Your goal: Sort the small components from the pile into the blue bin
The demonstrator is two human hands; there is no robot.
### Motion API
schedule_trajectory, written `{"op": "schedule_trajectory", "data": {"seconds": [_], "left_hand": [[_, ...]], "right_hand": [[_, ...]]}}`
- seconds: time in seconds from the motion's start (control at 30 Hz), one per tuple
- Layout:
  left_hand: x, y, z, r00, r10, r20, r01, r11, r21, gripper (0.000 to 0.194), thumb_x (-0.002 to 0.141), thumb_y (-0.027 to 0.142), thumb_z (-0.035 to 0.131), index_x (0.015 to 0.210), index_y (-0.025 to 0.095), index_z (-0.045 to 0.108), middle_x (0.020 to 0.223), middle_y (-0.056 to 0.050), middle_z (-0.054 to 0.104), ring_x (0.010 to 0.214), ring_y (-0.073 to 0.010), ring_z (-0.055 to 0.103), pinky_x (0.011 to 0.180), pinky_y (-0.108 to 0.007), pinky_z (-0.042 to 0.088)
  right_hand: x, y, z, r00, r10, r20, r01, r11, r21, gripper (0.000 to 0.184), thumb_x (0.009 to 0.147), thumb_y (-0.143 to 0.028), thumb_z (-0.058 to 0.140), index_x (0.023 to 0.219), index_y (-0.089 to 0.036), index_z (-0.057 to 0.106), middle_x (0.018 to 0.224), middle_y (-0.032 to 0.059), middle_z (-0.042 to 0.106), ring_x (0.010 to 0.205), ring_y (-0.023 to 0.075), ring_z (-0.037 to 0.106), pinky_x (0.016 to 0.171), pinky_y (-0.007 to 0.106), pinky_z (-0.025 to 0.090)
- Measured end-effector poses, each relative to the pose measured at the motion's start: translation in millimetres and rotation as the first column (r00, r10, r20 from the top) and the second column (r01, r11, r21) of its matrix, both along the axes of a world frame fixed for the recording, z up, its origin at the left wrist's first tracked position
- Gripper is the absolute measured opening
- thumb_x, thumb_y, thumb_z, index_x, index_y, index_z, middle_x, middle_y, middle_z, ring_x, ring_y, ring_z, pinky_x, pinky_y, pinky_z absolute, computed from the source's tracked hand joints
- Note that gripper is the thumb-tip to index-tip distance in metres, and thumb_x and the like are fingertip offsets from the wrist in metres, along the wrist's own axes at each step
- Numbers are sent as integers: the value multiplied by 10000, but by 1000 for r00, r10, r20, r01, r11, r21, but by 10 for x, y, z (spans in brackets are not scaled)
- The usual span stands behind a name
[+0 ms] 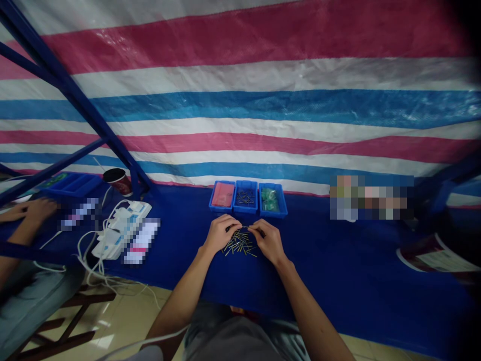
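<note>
A striped tarp [240, 100] of pink, white and blue fills the upper frame, behind a bench [338, 271] covered in dark blue cloth. A blue steel frame [67, 85] crosses the upper left. Toward the left of the bench lies a white power strip [124, 230] with looped cords, and a red cup [117, 181] stands beyond it. A co-worker's hand [32, 210] lies at the far left edge. Three blue trays stand in a row at top centre: the left tray [222, 195] holds something pink, the middle tray [245, 196] dark pins, the right tray [269, 198] something green. Below them, at centre, sits a loose pile of pins [238, 245]. Just above it, the left hand [223, 233] and right hand [268, 241] each have a closed grip, their fingertips meeting on one thin pin [236, 227] held level.
</note>
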State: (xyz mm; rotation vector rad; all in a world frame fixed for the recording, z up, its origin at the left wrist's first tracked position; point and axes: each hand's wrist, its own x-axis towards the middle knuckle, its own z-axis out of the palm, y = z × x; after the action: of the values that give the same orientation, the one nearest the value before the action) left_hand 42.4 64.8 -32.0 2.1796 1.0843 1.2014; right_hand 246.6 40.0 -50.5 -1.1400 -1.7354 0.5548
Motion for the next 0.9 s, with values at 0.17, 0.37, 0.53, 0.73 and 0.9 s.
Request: {"op": "schedule_trajectory", "data": {"seconds": [0.17,0.37,0.53,0.73,0.9], "left_hand": [[0,-2,2,1000,5,14,-5,1000,13,147,929,288,655,890,196,763,855,-54,734,812,-167,666,791,-296,525],[13,-3,3,1000,0,21,0,1000,-1,138,928,279,658,879,195,756,856,-49,729,814,-163,661,792,-296,517],[52,-31,86,999,28,46,-29,999,19,145,927,286,656,865,194,751,838,-49,723,797,-168,652,756,-295,510],[169,192,290,935,334,122,-344,935,79,156,916,333,664,889,211,758,788,-31,672,765,-170,615,758,-299,491],[285,607,329,921,390,4,-388,917,93,104,837,291,756,923,241,786,737,-6,622,727,-160,590,741,-285,475]], "right_hand": [[0,-7,52,999,2,48,-1,1000,-14,190,984,-300,558,852,-222,670,813,20,665,718,166,616,699,292,457],[19,-11,93,995,18,93,-14,999,-46,297,1019,-353,484,805,-213,633,765,23,645,689,166,605,677,288,431],[68,-5,80,997,-24,76,29,997,-73,368,1034,-396,440,778,-209,627,713,13,628,639,159,591,633,272,414],[128,31,46,994,-85,62,89,994,-59,371,1031,-411,429,810,-208,649,743,24,658,671,174,619,661,274,429],[143,60,-6,993,-92,80,98,992,-77,338,1010,-378,459,789,-212,654,726,19,668,657,175,624,649,272,428]]}}
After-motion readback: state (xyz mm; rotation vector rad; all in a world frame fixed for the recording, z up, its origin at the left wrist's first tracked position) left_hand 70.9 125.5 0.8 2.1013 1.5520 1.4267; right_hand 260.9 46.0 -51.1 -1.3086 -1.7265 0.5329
